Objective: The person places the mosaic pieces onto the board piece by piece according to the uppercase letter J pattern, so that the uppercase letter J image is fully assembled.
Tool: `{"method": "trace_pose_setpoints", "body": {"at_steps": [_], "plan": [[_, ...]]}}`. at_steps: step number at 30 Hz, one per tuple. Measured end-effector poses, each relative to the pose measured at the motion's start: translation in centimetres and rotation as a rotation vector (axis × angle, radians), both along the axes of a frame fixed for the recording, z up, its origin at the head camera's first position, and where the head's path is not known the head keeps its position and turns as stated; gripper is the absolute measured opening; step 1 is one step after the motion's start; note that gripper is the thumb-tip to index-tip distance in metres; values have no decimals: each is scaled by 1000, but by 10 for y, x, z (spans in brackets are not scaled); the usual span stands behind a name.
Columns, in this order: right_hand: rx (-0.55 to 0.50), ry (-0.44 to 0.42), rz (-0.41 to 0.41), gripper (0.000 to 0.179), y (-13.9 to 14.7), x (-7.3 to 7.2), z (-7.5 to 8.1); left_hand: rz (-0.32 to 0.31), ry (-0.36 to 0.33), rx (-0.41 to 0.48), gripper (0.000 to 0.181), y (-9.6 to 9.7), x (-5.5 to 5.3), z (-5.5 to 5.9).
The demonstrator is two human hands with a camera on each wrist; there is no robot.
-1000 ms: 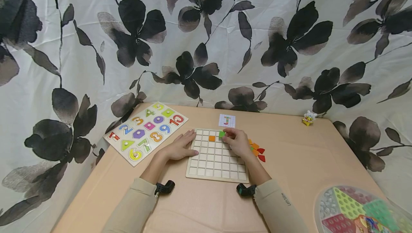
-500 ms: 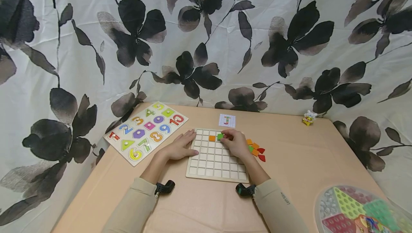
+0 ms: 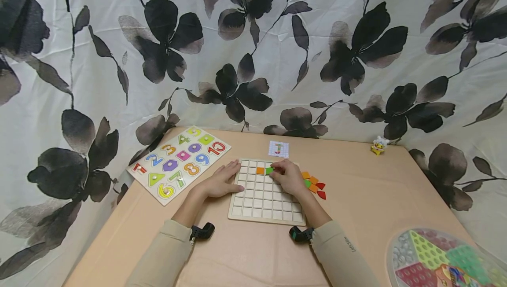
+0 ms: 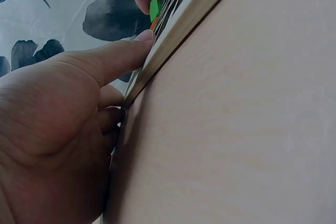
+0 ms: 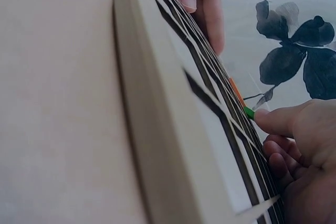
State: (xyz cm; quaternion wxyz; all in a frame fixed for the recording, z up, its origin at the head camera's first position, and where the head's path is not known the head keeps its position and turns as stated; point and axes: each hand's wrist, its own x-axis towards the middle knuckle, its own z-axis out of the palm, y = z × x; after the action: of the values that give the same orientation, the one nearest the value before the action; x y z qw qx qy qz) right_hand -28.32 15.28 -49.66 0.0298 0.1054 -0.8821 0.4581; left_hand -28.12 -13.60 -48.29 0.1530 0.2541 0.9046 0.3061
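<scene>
A wooden board [image 3: 257,202] with a grid of white square cells lies on the table. In its second row sits an orange square tile [image 3: 260,171]. My right hand [image 3: 288,177] pinches a green square tile [image 3: 269,171] between thumb and fingers, right beside the orange one; the right wrist view shows the green tile [image 5: 249,112] tilted at the grid. My left hand [image 3: 219,182] rests along the board's left edge, fingers extended, with the thumb [image 4: 142,38] over the rim.
Loose orange, green and red pieces [image 3: 314,181] lie right of the board, partly behind the right hand. A pattern card [image 3: 279,149] sits behind it, a number puzzle [image 3: 180,162] to the left. A small toy figure [image 3: 379,145] and a plastic tub [image 3: 439,258] are at right.
The right hand has moved the green tile slightly left and down, close against the orange tile. The left hand has stayed in place on the board's edge.
</scene>
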Motion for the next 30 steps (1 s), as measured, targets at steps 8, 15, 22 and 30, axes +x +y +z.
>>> {"method": "trace_pose_setpoints", "body": {"at_steps": [8,15,22,30], "plan": [[28,-11,-2,28,-2,1,2,-1,-3,-1,93,0,-1,0],[46,-10,1,29,-2,1,2,3,-14,-12,94,0,-1,1],[73,-14,16,31,-3,1,4,4,-10,-15,94,0,0,2],[111,-25,-1,31,-4,-1,0,-2,6,-7,92,0,1,2]]}}
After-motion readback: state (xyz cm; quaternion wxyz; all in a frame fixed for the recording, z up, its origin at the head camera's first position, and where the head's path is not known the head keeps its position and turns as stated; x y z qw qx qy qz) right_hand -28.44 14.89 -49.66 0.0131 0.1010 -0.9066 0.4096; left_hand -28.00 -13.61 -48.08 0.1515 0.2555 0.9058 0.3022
